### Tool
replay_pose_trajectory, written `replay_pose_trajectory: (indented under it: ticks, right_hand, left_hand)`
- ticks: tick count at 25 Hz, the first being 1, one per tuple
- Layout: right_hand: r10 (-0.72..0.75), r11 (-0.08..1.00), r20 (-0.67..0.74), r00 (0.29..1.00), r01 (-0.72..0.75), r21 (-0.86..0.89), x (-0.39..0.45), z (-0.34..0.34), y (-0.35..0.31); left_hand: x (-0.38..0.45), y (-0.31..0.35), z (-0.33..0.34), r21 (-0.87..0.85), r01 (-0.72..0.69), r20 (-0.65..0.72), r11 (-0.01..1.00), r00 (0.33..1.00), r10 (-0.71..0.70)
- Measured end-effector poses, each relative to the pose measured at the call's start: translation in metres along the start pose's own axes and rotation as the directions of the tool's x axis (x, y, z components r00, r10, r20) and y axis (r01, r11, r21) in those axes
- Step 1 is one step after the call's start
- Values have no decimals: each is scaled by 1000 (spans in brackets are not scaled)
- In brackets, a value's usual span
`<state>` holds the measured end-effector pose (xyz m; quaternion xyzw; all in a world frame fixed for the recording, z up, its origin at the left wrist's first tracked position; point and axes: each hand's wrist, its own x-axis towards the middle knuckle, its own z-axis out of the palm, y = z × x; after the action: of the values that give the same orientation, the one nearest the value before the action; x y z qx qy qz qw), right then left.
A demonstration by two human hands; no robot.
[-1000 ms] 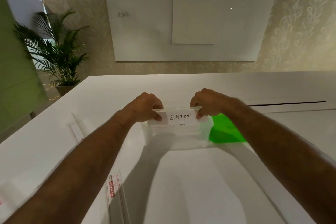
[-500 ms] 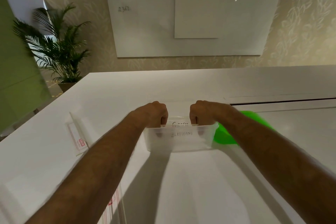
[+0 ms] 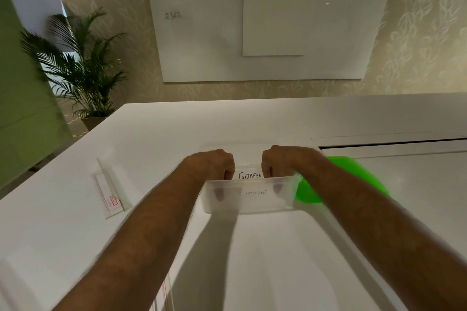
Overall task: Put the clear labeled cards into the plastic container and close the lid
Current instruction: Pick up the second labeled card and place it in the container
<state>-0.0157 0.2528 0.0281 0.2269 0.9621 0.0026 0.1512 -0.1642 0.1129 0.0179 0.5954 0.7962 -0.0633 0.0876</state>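
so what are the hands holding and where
Both hands, left and right, pinch the elephant card by its two ends, fingertips down inside the container.

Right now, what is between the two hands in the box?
In the head view, a card reading "GIRAFEE" stands between the left hand and right hand, inside the clear container. Another card shows dimly through its wall.
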Motion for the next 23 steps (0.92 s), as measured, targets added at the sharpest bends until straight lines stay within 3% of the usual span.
replay_pose_trajectory:
  ticks: [3,5,7,10,15,23]
  right_hand:
    - [-5,987,-110,994,22,156,-1,0,3]
    - [21,947,-223,975,52,318,-9,-4,6]
    - [69,925,-408,910,95,367,-16,-5,5]
    - [143,930,-598,788,100,353,-25,3,-3]
    - [141,981,-685,715,-6,195,-40,21,-22]
    - [116,992,-744,658,-40,119,-63,39,-53]
  left_hand:
    - [-4,0,-4,-51,-14,-15,999,1000,13]
    - [-9,-2,-9,-107,-17,-103,994,995,6]
    - [-17,-6,-13,-184,-11,-233,983,972,-33]
    - [-31,-10,-9,-136,-1,-450,991,891,-61]
    - [-60,-14,6,55,70,-614,996,789,-22]
    - [-113,-28,30,26,119,-634,993,770,-76]
